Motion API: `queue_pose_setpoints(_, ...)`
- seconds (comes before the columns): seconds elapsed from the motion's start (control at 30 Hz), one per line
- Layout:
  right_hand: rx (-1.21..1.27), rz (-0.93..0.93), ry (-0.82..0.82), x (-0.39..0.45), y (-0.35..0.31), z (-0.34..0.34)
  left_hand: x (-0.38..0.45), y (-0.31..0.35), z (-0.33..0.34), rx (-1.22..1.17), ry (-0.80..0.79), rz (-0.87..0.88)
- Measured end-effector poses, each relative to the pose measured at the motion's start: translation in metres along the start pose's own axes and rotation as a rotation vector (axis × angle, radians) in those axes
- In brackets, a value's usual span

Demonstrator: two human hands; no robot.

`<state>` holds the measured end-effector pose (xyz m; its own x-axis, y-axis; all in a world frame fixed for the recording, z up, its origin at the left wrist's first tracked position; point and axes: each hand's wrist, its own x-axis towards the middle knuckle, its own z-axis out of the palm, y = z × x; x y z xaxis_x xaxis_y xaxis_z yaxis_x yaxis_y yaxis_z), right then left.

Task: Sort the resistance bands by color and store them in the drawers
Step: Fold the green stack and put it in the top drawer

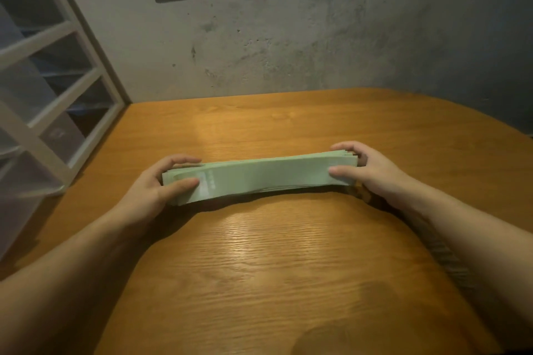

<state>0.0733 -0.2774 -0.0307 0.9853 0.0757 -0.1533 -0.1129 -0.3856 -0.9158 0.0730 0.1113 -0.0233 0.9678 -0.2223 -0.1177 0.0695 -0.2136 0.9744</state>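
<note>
A: Where's the stack rn?

B: Pale green resistance bands (268,177), flat pile, just below centre of the wooden table (288,253). Left hand (150,187) grips the 9 o'clock end, thumb on top, fingers curled over the far edge. Right hand (372,170) grips the 3 o'clock end the same way, thumb on top.

A: So squaring it up?

B: Looks like it, imo. Do it well: squeeze both ends inward evenly, tap the long edge on the table so layers line up, keep thumbs pressing down so slick bands don't fan out. Then lift as one block w/ both hands toward the drawer unit (54,95) at 10 o'clock.

A: Which drawer?

B: Can't tell. Fronts are translucent, dim light; contents are just dark shapes, no colour readable. Unit's cut off at the left edge, so drawer count unknown.

A: Other colours about?

B: None in view. Number of bands in the pile also unclear, edges blur together. Printing on the top band is too small to read.
</note>
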Motion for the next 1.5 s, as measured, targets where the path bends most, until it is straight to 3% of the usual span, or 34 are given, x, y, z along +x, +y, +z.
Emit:
queue_pose_setpoints(0.3,0.088,0.198,0.127,0.011,-0.022,0.003,0.013,0.002,0.017,-0.150,0.026,-0.231)
queue_pose_setpoints(0.43,-0.078,0.269,0.171,0.018,-0.037,0.007,0.018,0.000,0.021,-0.165,0.066,-0.275)
queue_pose_setpoints(0.6,-0.380,0.139,0.254,0.027,-0.068,0.021,0.018,0.002,0.022,-0.265,0.115,-0.299)
queue_pose_setpoints(0.8,-0.737,0.053,0.220,0.030,-0.112,0.047,0.018,0.005,0.022,-0.303,0.095,-0.290)
queue_pose_setpoints(1.03,-0.851,-0.084,0.101,0.033,-0.158,0.098,0.019,0.001,0.019,-0.338,0.075,-0.291)
queue_pose_setpoints(1.27,-0.910,-0.178,0.001,0.041,-0.160,0.151,0.018,-0.004,0.010,-0.421,0.018,-0.271)
queue_pose_setpoints(1.5,-0.870,-0.306,0.069,0.039,-0.163,0.169,0.019,-0.003,0.010,-0.462,0.005,-0.264)
